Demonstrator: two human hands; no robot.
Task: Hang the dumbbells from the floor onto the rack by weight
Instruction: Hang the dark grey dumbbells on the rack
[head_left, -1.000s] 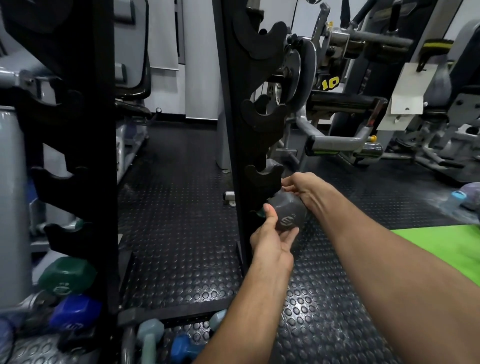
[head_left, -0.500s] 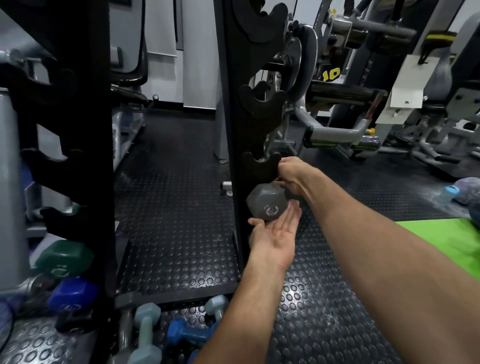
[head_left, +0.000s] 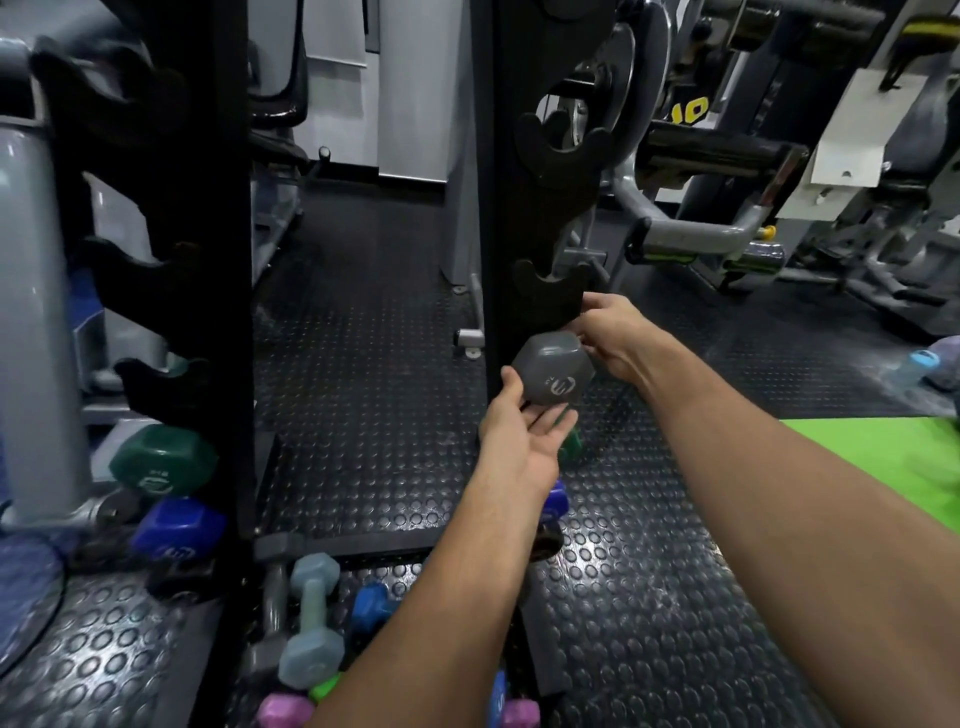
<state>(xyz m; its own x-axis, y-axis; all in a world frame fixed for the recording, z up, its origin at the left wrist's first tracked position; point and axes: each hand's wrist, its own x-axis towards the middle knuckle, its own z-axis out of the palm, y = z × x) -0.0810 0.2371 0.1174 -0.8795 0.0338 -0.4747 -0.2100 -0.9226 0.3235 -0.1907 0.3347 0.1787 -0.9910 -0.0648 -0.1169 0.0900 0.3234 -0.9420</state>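
A grey hex dumbbell hangs in the air just under the lowest visible cradle of the black rack's right upright. My right hand grips it from behind the near head, where the handle is hidden. My left hand lies palm up beneath the head, with the fingers under it and the thumb against its left side. On the left upright, a green dumbbell sits above a blue one.
On the studded rubber floor near the rack's base lie a pale blue dumbbell, a blue one, pink ones and a small green one. A green mat lies right. Gym machines stand behind.
My left hand let go of the dumbbell's end, opened palm up, and now cups the head from below. The dumbbell stays just under the cradle in my right hand.
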